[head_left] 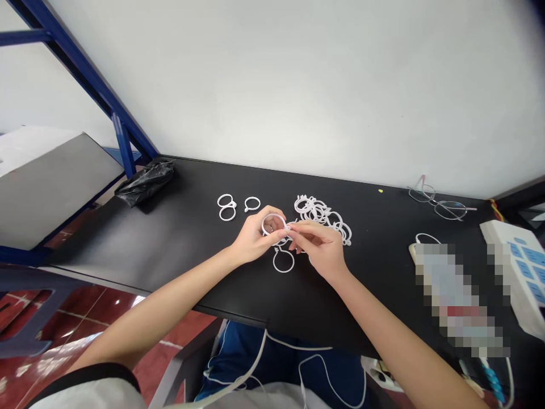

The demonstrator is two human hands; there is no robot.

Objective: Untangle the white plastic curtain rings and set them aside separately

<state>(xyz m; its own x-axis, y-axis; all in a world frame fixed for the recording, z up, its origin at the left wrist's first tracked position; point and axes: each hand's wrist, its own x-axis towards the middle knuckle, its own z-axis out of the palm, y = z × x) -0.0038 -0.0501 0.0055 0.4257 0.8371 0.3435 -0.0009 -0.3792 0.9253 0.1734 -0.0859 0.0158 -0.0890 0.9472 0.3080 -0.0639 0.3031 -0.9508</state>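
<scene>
Above the black table my left hand (pixel 258 236) grips a white plastic ring (pixel 263 226), its thumb and fingers closed on the side near the small tab. My right hand (pixel 321 245) pinches the same ring at that tab, fingertips meeting the left thumb. Just below the hands another white ring (pixel 284 271) lies flat. A pile of white rings (pixel 315 210) sits behind and beside my right hand, partly hidden by it. Left of the hands are a single ring (pixel 252 197) and two rings (pixel 227 220) touching each other.
Eyeglasses (pixel 451 210) rest by the wall at the right. Nearer are a blurred-out phone-like object (pixel 457 295) with a cable and a white power strip (pixel 511 267). A crumpled black plastic bag (pixel 147 182) lies at the back left, beside a blue metal frame (pixel 123 142).
</scene>
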